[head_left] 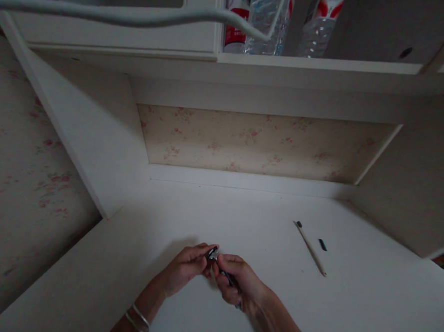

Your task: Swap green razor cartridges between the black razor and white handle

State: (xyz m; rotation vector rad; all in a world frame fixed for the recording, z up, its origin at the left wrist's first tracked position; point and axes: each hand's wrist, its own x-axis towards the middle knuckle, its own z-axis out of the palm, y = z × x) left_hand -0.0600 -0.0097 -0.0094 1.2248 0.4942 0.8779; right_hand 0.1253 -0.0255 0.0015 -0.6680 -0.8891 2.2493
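Observation:
Above the white desktop [189, 209], my two hands meet near the front middle. My left hand [184, 268], with pale bangles on its wrist, is closed, thumb and fingers pinching the shiny silver end of a slim dark object [213, 254]. Fingers of my right hand [243, 282] wrap round the object's dark body, whose far end shows below the palm. Its kind is too small and dim to make out. To the right lie a thin whitish stick [312, 250] with a dark piece near its upper end and a small dark green piece [323, 245].
A shelf [318, 64] with plastic bottles [268, 23] overhangs the back of the desk. A pale bar [122, 15] crosses the upper left in front of it. Side panels [85, 127] bound the desk left and right. Floral wallpaper [268, 144] shows at the back.

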